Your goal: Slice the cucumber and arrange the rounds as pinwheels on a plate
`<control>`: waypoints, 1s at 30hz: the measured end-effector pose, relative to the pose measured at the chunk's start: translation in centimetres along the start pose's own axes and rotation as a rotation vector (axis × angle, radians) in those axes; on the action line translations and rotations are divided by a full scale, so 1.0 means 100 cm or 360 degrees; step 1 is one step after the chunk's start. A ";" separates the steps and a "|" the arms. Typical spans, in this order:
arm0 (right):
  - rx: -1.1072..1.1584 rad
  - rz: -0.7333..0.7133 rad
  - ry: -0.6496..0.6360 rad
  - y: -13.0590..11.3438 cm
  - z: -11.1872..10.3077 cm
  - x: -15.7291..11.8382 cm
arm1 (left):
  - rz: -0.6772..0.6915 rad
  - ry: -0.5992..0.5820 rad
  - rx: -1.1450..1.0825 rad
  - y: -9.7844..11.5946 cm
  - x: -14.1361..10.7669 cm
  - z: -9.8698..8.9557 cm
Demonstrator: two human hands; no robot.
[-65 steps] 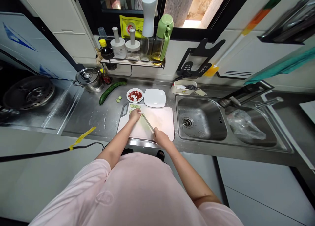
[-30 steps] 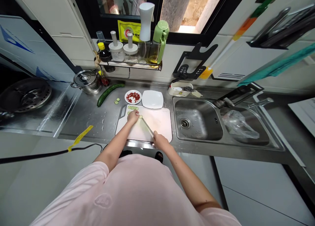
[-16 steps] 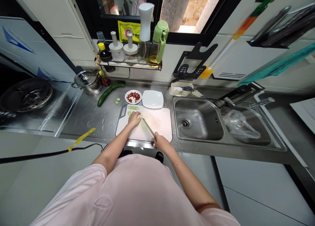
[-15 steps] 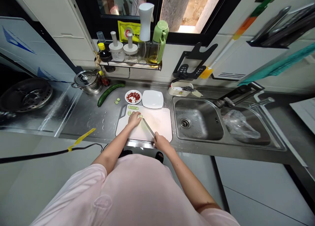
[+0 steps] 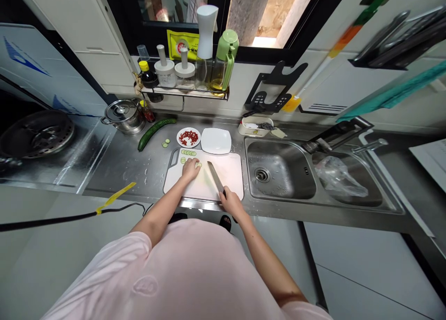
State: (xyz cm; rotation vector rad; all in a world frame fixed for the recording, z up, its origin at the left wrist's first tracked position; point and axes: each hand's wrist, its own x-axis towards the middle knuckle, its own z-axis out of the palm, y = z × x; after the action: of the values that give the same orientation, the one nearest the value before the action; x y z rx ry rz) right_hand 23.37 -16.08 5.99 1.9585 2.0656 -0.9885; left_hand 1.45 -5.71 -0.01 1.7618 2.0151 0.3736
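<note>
My right hand point(image 5: 230, 204) is closed round the dark handle of a kitchen knife point(image 5: 215, 176), whose blade points away from me over the white cutting board point(image 5: 228, 164). On the board's left half, my left hand point(image 5: 190, 170) has its fingers bent together on cucumber. A pale cucumber slice point(image 5: 198, 165) shows at the fingertips; whatever lies under the palm is hidden. Behind this hand several cucumber slices point(image 5: 188, 152) lie in a row, with another slice point(image 5: 183, 160) beside the knuckles. Between blade and left hand there is a gap.
Behind the board stand a plate of chopped red pieces point(image 5: 188, 137) and a white square plate point(image 5: 216, 140). A whole cucumber point(image 5: 153, 133) and a steel pot point(image 5: 122, 117) are to the left. The sink point(image 5: 282, 169) is on the right; a bottle shelf point(image 5: 188, 92) hangs above.
The knife has moved right, away from my left hand, and more of its blade side shows. My right hand shifted slightly right with it. My left hand has stayed nearly in place.
</note>
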 end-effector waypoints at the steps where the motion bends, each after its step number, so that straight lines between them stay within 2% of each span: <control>1: -0.0007 -0.0002 0.0009 0.000 0.001 0.002 | -0.0002 0.0003 -0.0001 0.000 0.000 0.000; 7: -0.0107 -0.0046 0.0102 0.001 0.008 0.011 | -0.0022 0.0013 0.0002 0.001 0.002 0.002; 12: -0.0141 -0.0012 0.0082 0.000 0.004 0.015 | -0.0059 0.0023 -0.0017 0.002 0.004 0.002; 21: -0.0111 -0.0029 0.0133 0.004 0.007 0.019 | -0.0160 0.0026 -0.0435 0.001 0.002 -0.001; 26: -0.0114 -0.0004 0.0095 0.003 0.006 0.021 | -0.0187 0.0115 -0.0514 -0.002 -0.004 0.000; 30: -0.0112 0.0012 0.0074 0.002 0.005 0.021 | -0.0223 0.0223 -0.0511 -0.013 -0.007 -0.003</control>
State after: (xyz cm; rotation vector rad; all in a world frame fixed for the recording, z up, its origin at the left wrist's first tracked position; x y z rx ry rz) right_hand 23.09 -14.57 4.42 1.9709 2.0856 -0.8647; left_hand 0.25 -6.59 -0.24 1.4260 2.0243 0.7474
